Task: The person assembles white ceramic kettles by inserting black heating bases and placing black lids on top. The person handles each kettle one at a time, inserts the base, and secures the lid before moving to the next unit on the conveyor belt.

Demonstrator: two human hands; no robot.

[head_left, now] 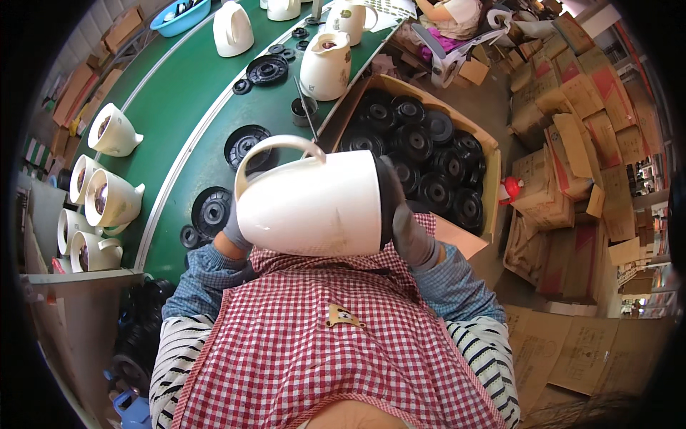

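A person in a red-checked apron (314, 357) holds a white jug (311, 204) on its side in front of the chest, its looped handle (275, 145) uppermost and its bottom end toward the right. The left hand (236, 230), in a grey glove, is at the jug's top end; the jug covers most of it, so whether its fingers are wide or narrow cannot be told. The right hand (416, 234), gloved alike, is closed against the black base (388, 204) at the jug's bottom end, though some of its fingers are hidden.

Beyond the jug runs a green worktable (168, 107). On it lie 2 large black discs near the person, the nearer disc (212, 212) beside a small black ring (189, 237). Farther off, a thin rod leans in a small dark cup (301, 114), near a cream jug (325, 68) that stands upright. At the table's left side, 5 cream jugs (113, 199) lie tilted in a cluster.

To the right, an open carton (494, 179) is full of black round parts (416, 143). Cardboard boxes (579, 243) pile up well apart from it.
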